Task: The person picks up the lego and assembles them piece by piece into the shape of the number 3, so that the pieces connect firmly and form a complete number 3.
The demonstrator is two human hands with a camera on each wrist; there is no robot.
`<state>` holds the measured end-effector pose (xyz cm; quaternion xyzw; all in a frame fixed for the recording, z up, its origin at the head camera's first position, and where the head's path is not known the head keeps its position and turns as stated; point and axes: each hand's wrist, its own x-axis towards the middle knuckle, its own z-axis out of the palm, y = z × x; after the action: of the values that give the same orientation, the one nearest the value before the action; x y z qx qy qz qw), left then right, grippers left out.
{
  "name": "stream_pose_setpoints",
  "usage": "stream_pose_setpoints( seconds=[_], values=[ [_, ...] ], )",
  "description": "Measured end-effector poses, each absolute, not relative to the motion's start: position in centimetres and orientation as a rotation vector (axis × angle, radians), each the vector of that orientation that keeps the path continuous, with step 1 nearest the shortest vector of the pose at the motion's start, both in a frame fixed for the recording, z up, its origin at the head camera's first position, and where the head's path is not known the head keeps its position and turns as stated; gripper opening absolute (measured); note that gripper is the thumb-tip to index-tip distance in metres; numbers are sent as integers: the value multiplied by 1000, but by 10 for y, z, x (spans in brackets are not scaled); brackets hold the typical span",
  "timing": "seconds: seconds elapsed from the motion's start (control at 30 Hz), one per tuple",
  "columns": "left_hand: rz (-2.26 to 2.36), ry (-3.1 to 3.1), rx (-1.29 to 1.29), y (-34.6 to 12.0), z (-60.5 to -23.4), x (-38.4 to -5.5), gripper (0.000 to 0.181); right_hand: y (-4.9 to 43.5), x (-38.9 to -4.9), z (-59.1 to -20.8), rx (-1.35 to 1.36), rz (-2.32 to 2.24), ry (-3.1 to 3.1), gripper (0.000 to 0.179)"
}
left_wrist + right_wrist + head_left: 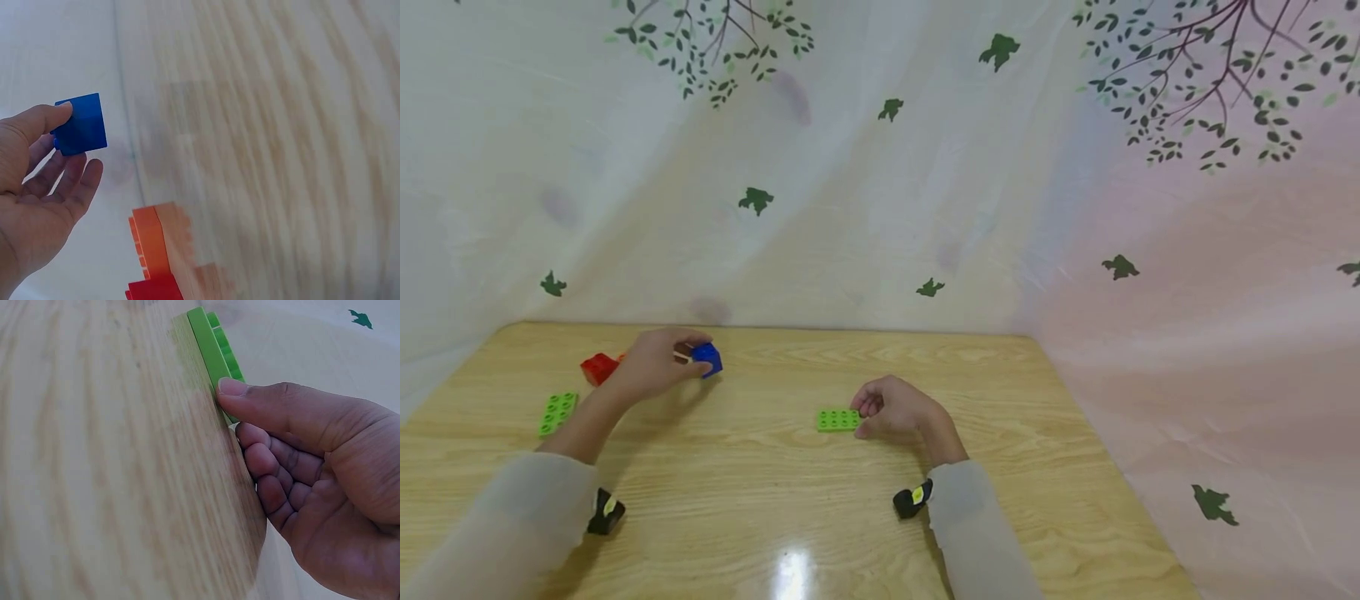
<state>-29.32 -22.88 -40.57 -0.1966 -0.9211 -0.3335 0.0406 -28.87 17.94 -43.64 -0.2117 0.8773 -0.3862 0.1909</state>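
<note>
Between thumb and fingers my left hand (658, 362) pinches a blue toy brick (707, 359) toward the table's far left. In the left wrist view the blue brick (82, 124) is held clear of the orange brick (152, 240). My right hand (904, 407) grips the right end of a flat green brick (837, 420), which lies studs up on the table near the middle. The right wrist view shows the thumb against the edge of this green brick (215, 356), with the other fingers curled behind it.
Beyond the left forearm lie a red brick (598, 368) and a second flat green brick (557, 414). A red brick (156, 289) adjoins the orange one in the left wrist view. The wooden table (760, 500) ends at a printed cloth (850, 208) behind.
</note>
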Motion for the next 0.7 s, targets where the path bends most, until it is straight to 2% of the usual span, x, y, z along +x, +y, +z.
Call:
stream_pose_setpoints(
  seconds=[0.7],
  values=[
    [-1260,-2736,-609,-166,-400,-294,45,181,-289,-437,-590,-1086,2464,27]
  ],
)
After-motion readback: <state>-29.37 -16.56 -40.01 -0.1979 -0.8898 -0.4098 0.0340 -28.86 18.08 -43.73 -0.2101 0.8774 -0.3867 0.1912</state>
